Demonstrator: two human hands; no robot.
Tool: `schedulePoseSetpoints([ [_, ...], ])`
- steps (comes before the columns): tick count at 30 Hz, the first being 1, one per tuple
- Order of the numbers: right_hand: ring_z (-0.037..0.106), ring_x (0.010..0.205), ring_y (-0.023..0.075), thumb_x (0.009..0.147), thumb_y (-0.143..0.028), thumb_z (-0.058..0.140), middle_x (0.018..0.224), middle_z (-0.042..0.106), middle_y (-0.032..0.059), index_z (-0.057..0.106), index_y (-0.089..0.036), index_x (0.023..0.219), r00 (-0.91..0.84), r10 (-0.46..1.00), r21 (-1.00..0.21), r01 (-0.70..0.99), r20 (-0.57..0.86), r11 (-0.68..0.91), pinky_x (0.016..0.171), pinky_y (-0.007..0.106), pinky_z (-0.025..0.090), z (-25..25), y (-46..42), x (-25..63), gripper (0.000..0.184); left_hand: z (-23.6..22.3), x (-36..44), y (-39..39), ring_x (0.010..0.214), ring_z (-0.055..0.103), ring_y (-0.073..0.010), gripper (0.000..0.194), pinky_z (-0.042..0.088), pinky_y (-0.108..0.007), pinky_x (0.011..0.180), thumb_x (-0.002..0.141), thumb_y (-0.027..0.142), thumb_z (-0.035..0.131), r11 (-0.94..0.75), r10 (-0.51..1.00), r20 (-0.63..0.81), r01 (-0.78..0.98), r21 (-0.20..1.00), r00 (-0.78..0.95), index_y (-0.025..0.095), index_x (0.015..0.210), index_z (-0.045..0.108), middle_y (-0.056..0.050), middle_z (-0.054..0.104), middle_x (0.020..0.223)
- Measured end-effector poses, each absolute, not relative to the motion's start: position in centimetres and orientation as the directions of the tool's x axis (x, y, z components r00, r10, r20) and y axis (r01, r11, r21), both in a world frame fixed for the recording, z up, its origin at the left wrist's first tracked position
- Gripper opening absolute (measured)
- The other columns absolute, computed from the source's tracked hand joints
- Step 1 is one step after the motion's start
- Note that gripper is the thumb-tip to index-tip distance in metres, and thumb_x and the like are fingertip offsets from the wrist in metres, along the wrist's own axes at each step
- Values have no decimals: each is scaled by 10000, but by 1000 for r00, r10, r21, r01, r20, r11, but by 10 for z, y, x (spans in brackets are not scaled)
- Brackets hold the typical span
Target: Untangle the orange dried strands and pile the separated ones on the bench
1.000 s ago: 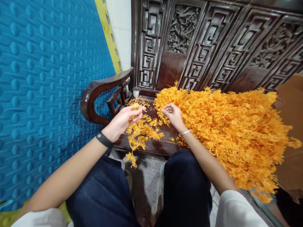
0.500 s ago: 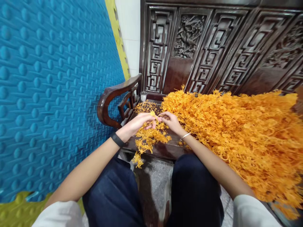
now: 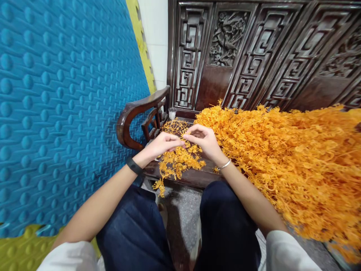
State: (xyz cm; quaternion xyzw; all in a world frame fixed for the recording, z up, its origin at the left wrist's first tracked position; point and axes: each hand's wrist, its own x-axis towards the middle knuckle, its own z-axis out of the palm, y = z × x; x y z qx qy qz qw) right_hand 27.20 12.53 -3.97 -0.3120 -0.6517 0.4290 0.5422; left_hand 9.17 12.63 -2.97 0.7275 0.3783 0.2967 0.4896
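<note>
The hands have drawn together since a second ago, left hand (image 3: pixel 165 146) and right hand (image 3: pixel 207 142) narrowly curled, probably for fine fingertip work, any grip unclear, above orange sprigs (image 3: pixel 183 160) on the bench's (image 3: pixel 194 177) left end.

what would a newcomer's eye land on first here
Probably the huge heap of orange plastic flower sprays, spreading over the right side of the dark wooden bench. Next, the bright blue studded foam mat filling the left side, and the carved lattice backrest behind the bench seat. At the centre, the left hand and right hand nearly meet above a smaller orange cluster.
</note>
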Motion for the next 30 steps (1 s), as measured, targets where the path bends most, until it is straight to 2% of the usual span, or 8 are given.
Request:
schedulePoseSetpoints([
  [7, 581, 683, 119, 626, -357, 782, 710, 624, -11, 618, -192, 657, -160, 916, -930, -84, 367, 358, 719, 292, 496, -44, 130, 272, 235, -27, 90, 124, 433, 281, -57, 230, 170, -220, 463, 742, 353, 660, -233, 880, 119, 200, 952, 459, 161, 865, 634, 85, 354, 465],
  [13, 593, 739, 120, 632, -301, 775, 770, 643, -4, 617, -190, 645, -95, 925, -927, -121, 368, 356, 771, 294, 498, -44, 133, 275, 194, -21, 99, 121, 442, 291, -52, 280, 169, -227, 464, 724, 401, 681, -240, 898, 134, 212, 948, 418, 122, 737, 657, 66, 377, 462],
  [17, 600, 705, 118, 661, -334, 757, 739, 629, -8, 584, -195, 679, -139, 924, -931, -143, 356, 337, 755, 305, 515, -43, 133, 275, 222, -21, 101, 125, 421, 285, -45, 304, 172, -230, 461, 734, 409, 670, -222, 905, 130, 189, 957, 406, 111, 673, 671, 56, 393, 423],
  [24, 591, 620, 105, 692, -397, 725, 636, 609, -30, 540, -210, 710, -124, 917, -922, -129, 380, 365, 678, 280, 521, -40, 137, 268, 265, -19, 104, 132, 422, 335, -48, 227, 192, -218, 459, 685, 323, 710, -203, 918, 144, 127, 971, 369, 107, 752, 702, 41, 460, 439],
  [27, 594, 610, 102, 659, -383, 753, 631, 620, -33, 559, -206, 706, -125, 928, -930, -154, 352, 333, 680, 279, 524, -40, 139, 267, 267, -21, 105, 133, 429, 333, -50, 187, 196, -214, 458, 707, 305, 686, -206, 923, 159, 101, 973, 351, 120, 735, 681, 44, 448, 453],
  [30, 610, 628, 105, 585, -352, 801, 661, 648, -28, 614, -198, 745, -129, 955, -952, -193, 266, 239, 710, 293, 532, -40, 141, 270, 290, -25, 106, 136, 424, 315, -51, 172, 190, -210, 454, 738, 312, 655, -171, 926, 135, 74, 982, 352, 140, 730, 651, 58, 402, 441],
])
